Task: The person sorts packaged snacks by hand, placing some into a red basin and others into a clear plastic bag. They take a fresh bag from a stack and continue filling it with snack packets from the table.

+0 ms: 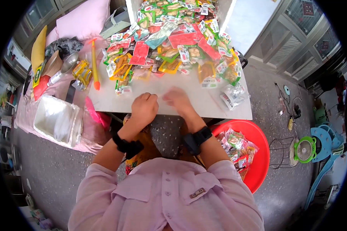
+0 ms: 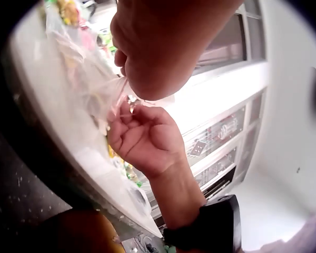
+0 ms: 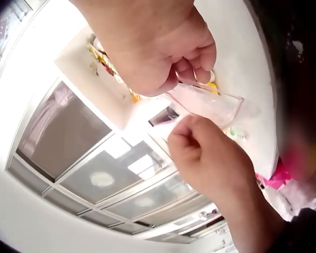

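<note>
A clear plastic bag with a faint pinkish edge stretches between my two hands, over the near edge of the white table. My left hand has its fingers curled tight and grips one part of the bag's rim. Opposite it, my right hand, blurred in the head view, pinches the rim with bent fingers. In the left wrist view, the thin plastic hangs away from both hands. Just beyond lie many small sealed food packets, in a heap across the table.
An open white box of packets stands behind the heap. At right, a red basin holds more packets. A crumpled clear bag lies at the table's right. On the left are a white foam box, a yellow-orange stick and a ladle.
</note>
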`<state>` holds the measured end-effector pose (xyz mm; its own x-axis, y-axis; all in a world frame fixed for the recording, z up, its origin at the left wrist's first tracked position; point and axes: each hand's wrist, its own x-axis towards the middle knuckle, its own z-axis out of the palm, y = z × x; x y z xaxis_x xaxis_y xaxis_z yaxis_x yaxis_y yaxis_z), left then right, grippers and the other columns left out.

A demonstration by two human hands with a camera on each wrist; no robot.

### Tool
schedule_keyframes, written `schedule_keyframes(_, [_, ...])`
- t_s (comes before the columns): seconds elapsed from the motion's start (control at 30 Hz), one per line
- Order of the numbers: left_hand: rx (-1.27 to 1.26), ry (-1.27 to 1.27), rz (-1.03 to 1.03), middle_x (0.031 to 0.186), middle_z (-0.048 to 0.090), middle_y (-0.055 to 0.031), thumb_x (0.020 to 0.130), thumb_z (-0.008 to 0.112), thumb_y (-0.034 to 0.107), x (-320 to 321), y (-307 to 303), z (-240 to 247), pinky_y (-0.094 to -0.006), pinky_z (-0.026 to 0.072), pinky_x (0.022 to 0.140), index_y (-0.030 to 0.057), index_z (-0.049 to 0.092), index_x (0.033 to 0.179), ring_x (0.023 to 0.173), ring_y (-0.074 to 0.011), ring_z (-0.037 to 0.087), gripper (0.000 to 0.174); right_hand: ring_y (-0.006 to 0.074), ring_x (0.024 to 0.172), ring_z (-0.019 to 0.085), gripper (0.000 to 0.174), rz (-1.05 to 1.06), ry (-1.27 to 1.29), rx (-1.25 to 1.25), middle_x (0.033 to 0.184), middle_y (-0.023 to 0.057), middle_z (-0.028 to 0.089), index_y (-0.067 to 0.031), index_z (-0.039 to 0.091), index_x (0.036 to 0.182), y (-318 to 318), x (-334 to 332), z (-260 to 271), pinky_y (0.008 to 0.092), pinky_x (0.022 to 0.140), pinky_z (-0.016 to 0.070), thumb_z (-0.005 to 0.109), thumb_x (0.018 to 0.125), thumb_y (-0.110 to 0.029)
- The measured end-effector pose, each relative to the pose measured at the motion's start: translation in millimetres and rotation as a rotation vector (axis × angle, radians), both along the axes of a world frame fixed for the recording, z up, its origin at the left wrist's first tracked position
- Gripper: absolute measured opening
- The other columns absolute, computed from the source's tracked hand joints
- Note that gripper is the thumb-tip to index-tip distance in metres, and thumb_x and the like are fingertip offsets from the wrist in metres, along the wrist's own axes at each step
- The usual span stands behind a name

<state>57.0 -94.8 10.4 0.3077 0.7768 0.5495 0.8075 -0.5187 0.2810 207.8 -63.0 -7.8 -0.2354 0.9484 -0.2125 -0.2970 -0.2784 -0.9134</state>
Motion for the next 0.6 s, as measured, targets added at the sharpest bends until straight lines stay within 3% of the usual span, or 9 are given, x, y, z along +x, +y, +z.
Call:
schedule_keyframes(0.13, [-0.320,-0.283,0.069,0.071,0.053,-0.0139,0.069,0.050,0.009,13,10,-46,-0.0368,0.0405,0.058,0.0042,0.049,0.076,0.066,-0.0298,0.052,0.008,0.0100,0.065,0.052,0.010,0.057,-0.080,-0.115,0.072,0.0009,0.052,-0.0071,0.051,0.076,-1,28,-11,0.0212,0.054,0.0402,0.052,0.071,-0.016])
schedule_keyframes(0.4, [-0.465,-0.370,0.069,0.069,0.053,-0.0153,0.071,0.050,0.012,47,14,-65,-0.0360,0.0408,0.057,0.0035,0.049,0.076,0.064,-0.0307,0.052,0.010,0.0107,0.063,0.051,0.016,0.040,-0.280,-0.071,0.071,0.0016,0.051,-0.0058,0.050,0.078,0,51,-13,0.0216,0.051,0.0413,0.052,0.072,-0.020])
schedule_keyframes(0.5, [-0.407,-0.397,0.029,0.066,0.053,-0.0135,0.073,0.048,0.011,56,11,-68,-0.0339,0.0408,0.056,0.0030,0.049,0.077,0.062,-0.0259,0.054,0.009,0.0106,0.061,0.050,0.016,0.026,-0.311,-0.075,0.069,0.0018,0.050,-0.0054,0.050,0.079,-3,49,-14,0.0211,0.050,0.0410,0.052,0.073,-0.020])
schedule_keyframes(0.6, [-0.636,-0.656,-0.071,0.063,0.053,-0.0079,0.076,0.048,0.009,61,9,-65,-0.0280,0.0400,0.052,0.0026,0.049,0.078,0.059,-0.0171,0.053,0.007,0.0103,0.059,0.049,0.017,0.044,-0.243,-0.042,0.067,0.0018,0.049,-0.0056,0.050,0.078,0,43,-32,0.0208,0.049,0.0403,0.052,0.074,-0.021])
